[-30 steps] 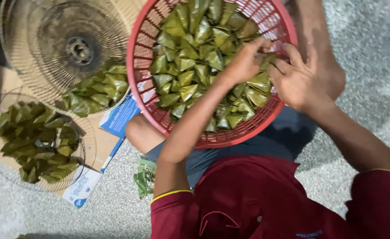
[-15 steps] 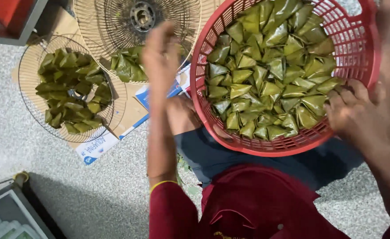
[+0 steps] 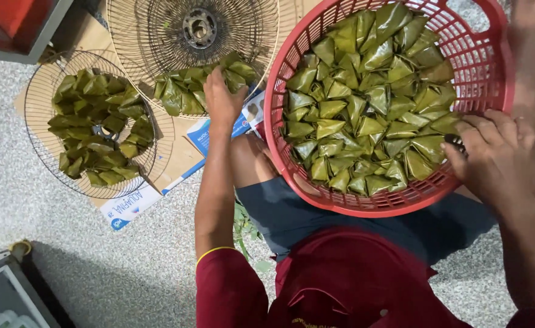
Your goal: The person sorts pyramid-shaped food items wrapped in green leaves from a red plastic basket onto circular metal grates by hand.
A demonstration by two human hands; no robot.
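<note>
A round red plastic basket [image 3: 390, 209] rests on my lap, filled with several green leaf-wrapped triangular parcels [image 3: 364, 109]. My right hand [image 3: 495, 159] grips the basket's near right rim, fingers curled over the edge. My left hand [image 3: 221, 100] is stretched out to the left, palm down, on a small heap of the same parcels [image 3: 179, 94]. That heap lies on a round wire fan grille [image 3: 158, 36] on the floor. The fingers curl over a parcel at the heap's right end.
A second wire grille [image 3: 40, 100] further left holds another pile of parcels [image 3: 97, 133]. Both grilles sit on flat cardboard [image 3: 182, 159] and blue-and-white printed sheets [image 3: 131, 208] on speckled floor. A red-topped object [image 3: 12, 18] is at top left and a grey box [image 3: 0, 294] at bottom left.
My left hand left the basket and swung out left to the heap on the fan grille. My right hand has stayed at the basket's rim. The view has shifted leftwards.
</note>
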